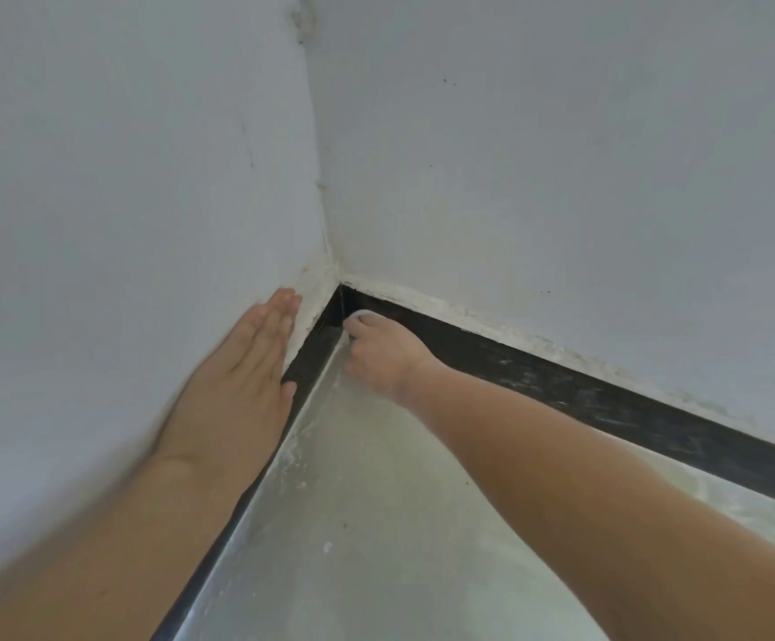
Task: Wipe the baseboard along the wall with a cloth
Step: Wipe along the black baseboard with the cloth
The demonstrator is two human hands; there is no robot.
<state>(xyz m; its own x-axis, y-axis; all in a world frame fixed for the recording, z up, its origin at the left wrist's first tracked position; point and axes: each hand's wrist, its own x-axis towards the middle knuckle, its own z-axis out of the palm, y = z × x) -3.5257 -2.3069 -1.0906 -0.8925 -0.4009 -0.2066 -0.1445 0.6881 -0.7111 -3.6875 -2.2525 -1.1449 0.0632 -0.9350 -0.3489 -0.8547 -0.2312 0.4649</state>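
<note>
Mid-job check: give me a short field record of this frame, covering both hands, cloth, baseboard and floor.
left hand: flat on the left wall, fingers straight, holding nothing
right hand: grips the cloth, reaching into the corner
cloth: white, mostly hidden in the hand, against the baseboard at the corner
baseboard: black, runs along both walls, pale smears on the right stretch
floor: grey, whitish dust along its edges

Black baseboard (584, 395) glossy, scuffed with pale streaks; painted walls (561, 155) matt, rough crumbly plaster at bottom edge; floor (376, 525) smooth, dusty sheen; white cloth (361, 314) soft.
</note>
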